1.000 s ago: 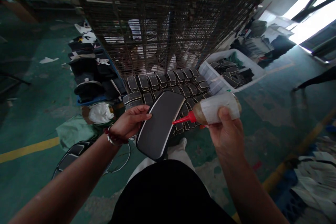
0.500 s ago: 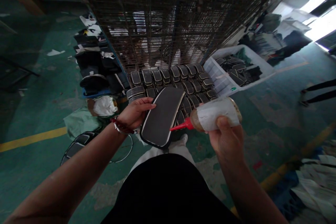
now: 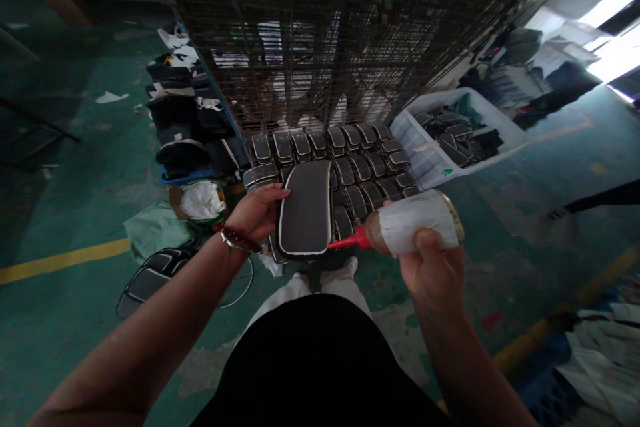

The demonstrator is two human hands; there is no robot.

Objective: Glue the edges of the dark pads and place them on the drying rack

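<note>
My left hand [image 3: 257, 212] grips the left edge of a dark grey curved panel [image 3: 306, 208] with a pale line along its border, thumb on its face. The fingers behind the panel are hidden. In my right hand [image 3: 434, 265] lies a glue bottle [image 3: 417, 221], tilted sideways, with a white wrapping and a red nozzle. The nozzle's tip points left and meets the panel's lower right corner, or nearly so. Beneath the held panel, rows of similar small panels [image 3: 361, 168] lie on a wire rack.
A tall stack of wire racks [image 3: 310, 33] rises straight ahead. To the right stands a white bin [image 3: 425, 160] of dark pieces. At left are a black pile [image 3: 177, 117], an open container with a white lining [image 3: 200, 201] and more panels on the floor [image 3: 145, 283]. A person's leg [image 3: 600, 200] shows far right.
The panel has turned in my left hand from slanted to nearly upright in view and shifted slightly left. The nozzle tip stays by its lower right corner. The person's legs at right have moved.
</note>
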